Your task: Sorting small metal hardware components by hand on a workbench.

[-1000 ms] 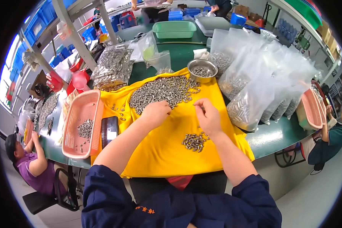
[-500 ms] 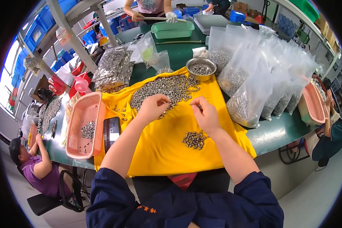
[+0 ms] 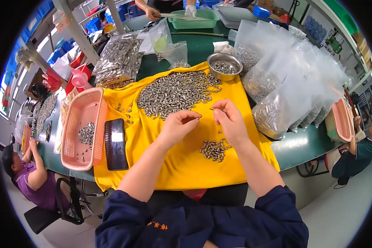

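Observation:
A big heap of small silvery metal cylinders is spread over a yellow cloth. My left hand is at the heap's near edge, thumb and fingertips pinched together; whatever they hold is too small to make out. Facing it across a short gap, my right hand pinches a small metal cylinder between thumb and forefinger. A smaller pile of the same cylinders lies nearer me, just below the right hand. At the cloth's far edge stands a steel bowl with more cylinders in it.
To the left are a pink basket holding some cylinders and a black phone-like slab. Bulging clear bags crowd the right side; another packed bag lies far left. A gloved co-worker's hand is beyond a green basket.
My left hand has come off the heap, moving right and toward me. The right hand has shifted slightly right, and a cylinder now shows at its fingertips. The view has shifted a little.

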Demonstrator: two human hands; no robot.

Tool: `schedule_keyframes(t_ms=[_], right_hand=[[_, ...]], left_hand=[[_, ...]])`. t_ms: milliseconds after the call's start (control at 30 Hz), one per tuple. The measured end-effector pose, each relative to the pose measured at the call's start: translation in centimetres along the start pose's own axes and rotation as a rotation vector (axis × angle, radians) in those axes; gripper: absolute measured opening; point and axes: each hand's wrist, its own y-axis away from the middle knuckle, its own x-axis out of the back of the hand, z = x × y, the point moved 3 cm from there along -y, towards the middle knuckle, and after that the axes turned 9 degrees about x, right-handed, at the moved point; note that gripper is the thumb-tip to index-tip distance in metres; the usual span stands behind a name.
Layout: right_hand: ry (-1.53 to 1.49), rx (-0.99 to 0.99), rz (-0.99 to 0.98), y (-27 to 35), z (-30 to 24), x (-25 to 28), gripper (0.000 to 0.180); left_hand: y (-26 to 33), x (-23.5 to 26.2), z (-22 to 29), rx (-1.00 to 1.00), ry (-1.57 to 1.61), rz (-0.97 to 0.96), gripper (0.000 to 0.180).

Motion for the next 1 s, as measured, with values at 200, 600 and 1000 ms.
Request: schedule_keyframes(t_ms=[200, 600, 1000], right_hand=[[0.281, 0.043, -0.054, 0.6, 0.4, -0.1, 0.008], [0.206, -0.01, -0.193, 0.1, 0.7, -0.4, 0.006], [0.364, 0.062, -0.199, 0.6, 0.3, -0.3, 0.006]], left_hand=[[0.2, 0.1, -0.9, -0.03, 0.02, -0.026, 0.016], [-0.2, 0.3, -0.2, 0.062, 0.282, -0.118, 0.015], [0.3, -0.1, 0.0, 0.033, 0.219, -0.15, 0.016]])
